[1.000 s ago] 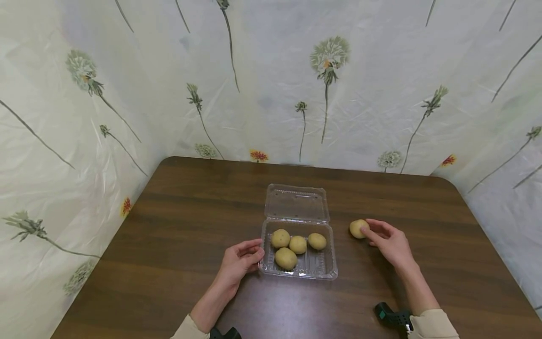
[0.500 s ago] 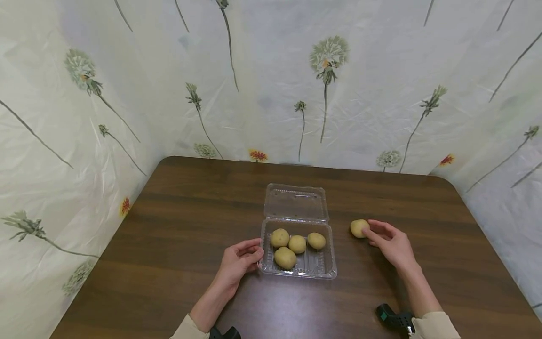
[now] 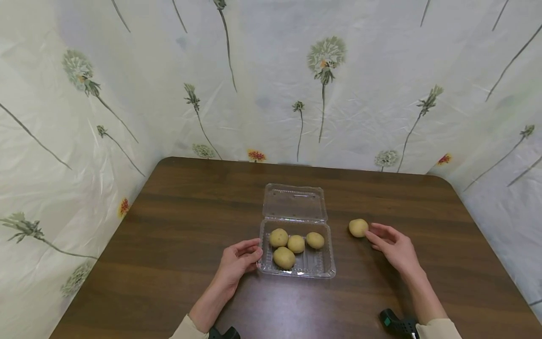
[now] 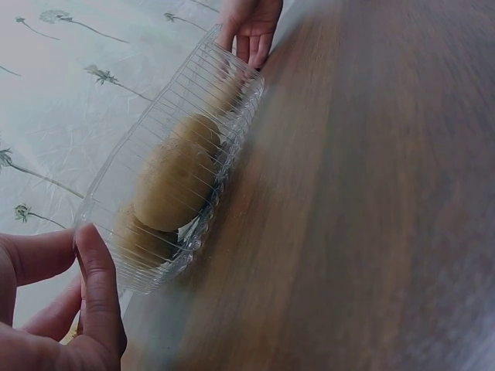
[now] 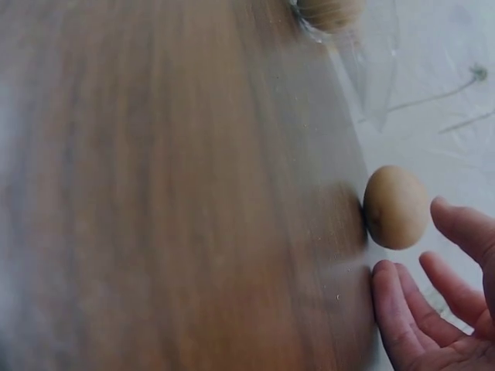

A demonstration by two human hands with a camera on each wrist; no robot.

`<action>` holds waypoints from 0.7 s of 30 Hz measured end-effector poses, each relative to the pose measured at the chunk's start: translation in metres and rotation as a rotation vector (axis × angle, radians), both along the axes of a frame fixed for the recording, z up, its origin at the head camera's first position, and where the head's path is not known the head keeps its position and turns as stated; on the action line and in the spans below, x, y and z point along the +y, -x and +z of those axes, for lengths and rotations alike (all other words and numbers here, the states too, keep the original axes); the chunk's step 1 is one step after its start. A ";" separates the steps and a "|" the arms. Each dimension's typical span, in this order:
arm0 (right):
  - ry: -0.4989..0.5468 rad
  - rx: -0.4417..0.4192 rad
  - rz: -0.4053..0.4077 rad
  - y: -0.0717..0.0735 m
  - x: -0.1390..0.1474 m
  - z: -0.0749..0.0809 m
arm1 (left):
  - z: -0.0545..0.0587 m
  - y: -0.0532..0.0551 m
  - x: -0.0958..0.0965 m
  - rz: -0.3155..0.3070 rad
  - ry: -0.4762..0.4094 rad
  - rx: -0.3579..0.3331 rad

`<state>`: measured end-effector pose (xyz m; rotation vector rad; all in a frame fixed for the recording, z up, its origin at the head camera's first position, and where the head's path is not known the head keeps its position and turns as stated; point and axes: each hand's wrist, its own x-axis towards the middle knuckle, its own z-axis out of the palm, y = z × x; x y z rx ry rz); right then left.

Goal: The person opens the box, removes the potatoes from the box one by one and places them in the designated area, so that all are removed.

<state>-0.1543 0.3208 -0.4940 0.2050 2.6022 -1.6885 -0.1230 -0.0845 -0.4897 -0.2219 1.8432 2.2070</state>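
A clear plastic clamshell container (image 3: 319, 268) lies on the table with its lid (image 3: 294, 202) folded back. Several potatoes (image 3: 284, 258) sit inside it, seen through the ribbed wall in the left wrist view. My left hand (image 3: 238, 261) pinches the container's left edge between thumb and fingers (image 4: 100, 286). To the container's right, one loose potato (image 3: 358, 228) rests on the tabletop. Just right of that potato is my right hand (image 3: 395, 247), holding nothing. In the right wrist view its spread fingers (image 5: 398, 309) stand a small gap away from the potato.
The dark brown wooden table (image 3: 190, 207) has rounded far corners. Behind it and at both sides hangs pale sheeting (image 3: 262, 70) printed with dandelions. A dark wrist device (image 3: 398, 324) is strapped at my right sleeve.
My right hand has let go of the loose potato and drawn slightly to the right. The potato stays on the table. My left hand keeps its hold on the container.
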 end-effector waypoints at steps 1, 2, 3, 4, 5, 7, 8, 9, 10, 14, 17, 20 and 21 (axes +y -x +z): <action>0.000 0.000 0.001 0.000 0.000 0.000 | 0.000 0.000 0.000 0.000 -0.002 -0.001; -0.001 -0.002 0.000 -0.001 0.000 0.000 | 0.001 0.000 0.000 0.001 -0.002 -0.001; -0.004 -0.003 -0.001 -0.001 0.000 0.000 | 0.001 0.000 0.000 0.000 0.000 -0.003; -0.005 -0.003 -0.001 -0.002 0.000 0.000 | 0.001 0.000 -0.001 0.000 0.002 -0.004; -0.005 -0.003 -0.001 -0.002 0.000 0.000 | 0.000 0.000 -0.001 -0.001 0.004 -0.005; -0.008 -0.005 -0.003 -0.003 0.000 0.001 | 0.000 0.000 -0.001 -0.003 0.009 -0.006; -0.008 -0.008 -0.004 -0.004 0.000 0.001 | -0.001 0.000 -0.001 -0.004 0.010 -0.006; -0.011 -0.010 -0.002 -0.004 0.000 0.002 | -0.001 0.001 -0.001 -0.004 0.010 -0.008; -0.012 -0.013 0.001 -0.005 0.000 0.003 | -0.001 0.001 -0.001 -0.004 0.008 -0.008; -0.017 -0.026 0.003 -0.007 0.000 0.006 | 0.000 0.001 -0.001 -0.003 -0.001 -0.005; -0.022 -0.028 0.001 -0.009 0.000 0.007 | 0.000 0.001 -0.001 -0.005 -0.003 0.000; -0.036 -0.036 -0.003 -0.010 0.000 0.007 | 0.000 0.001 0.000 -0.006 -0.009 -0.001; -0.040 -0.039 -0.005 -0.010 0.000 0.007 | 0.000 0.001 0.000 -0.007 -0.014 0.000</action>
